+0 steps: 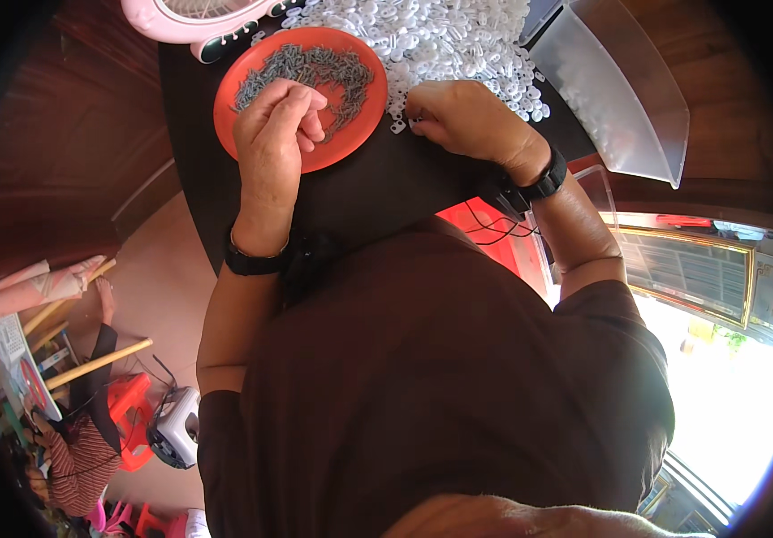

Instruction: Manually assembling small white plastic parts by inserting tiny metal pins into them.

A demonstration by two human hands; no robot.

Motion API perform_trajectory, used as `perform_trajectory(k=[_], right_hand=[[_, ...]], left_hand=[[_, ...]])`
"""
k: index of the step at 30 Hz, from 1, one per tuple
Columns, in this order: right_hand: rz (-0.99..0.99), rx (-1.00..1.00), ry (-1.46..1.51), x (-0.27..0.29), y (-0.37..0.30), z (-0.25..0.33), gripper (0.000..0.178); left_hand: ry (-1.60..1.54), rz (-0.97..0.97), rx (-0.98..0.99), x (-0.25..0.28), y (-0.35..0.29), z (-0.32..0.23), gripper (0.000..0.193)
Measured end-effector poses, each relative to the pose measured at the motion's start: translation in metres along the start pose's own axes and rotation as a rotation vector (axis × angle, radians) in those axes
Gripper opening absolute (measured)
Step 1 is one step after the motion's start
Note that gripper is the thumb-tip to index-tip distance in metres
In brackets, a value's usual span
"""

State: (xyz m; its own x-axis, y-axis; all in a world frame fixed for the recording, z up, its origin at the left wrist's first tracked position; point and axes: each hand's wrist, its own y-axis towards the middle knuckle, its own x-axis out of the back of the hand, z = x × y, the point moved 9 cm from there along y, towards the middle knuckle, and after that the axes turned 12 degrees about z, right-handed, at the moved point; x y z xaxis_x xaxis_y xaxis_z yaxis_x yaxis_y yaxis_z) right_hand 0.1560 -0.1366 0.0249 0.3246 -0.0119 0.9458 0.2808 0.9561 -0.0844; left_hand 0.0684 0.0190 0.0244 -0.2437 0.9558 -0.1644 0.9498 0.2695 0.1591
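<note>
My left hand is over an orange-red plate, its fingers curled together; what they hold, if anything, is hidden. On the plate lies a loose heap of small grey screws. My right hand rests at the near edge of a big pile of small white plastic pieces, with thumb and fingers closed. Something whitish shows at its fingertips, too small to name. A single white piece with dark holes lies just left of these fingers. Both wrists wear black bands.
The black table carries a translucent plastic bin at the right, tilted, with whitish contents. A pink-rimmed appliance stands at the far left. Black cables hang below my right wrist. Another person in a striped top is at the lower left.
</note>
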Motion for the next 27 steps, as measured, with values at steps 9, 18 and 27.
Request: perform_trajectory(k=[9, 18, 27], right_hand=[[-0.067, 0.024, 0.088, 0.004, 0.005, 0.002, 0.011], [-0.142, 0.182, 0.596, 0.051, 0.05, 0.044, 0.013], [-0.056, 0.291, 0.691, 0.069, 0.077, 0.069, 0.01]], left_hand=[[0.022, -0.016, -0.002, 0.006, -0.001, -0.005, 0.022], [0.144, 0.083, 0.118, -0.004, 0.002, 0.005, 0.019], [0.18, 0.096, 0.006, 0.002, 0.005, -0.005, 0.016]])
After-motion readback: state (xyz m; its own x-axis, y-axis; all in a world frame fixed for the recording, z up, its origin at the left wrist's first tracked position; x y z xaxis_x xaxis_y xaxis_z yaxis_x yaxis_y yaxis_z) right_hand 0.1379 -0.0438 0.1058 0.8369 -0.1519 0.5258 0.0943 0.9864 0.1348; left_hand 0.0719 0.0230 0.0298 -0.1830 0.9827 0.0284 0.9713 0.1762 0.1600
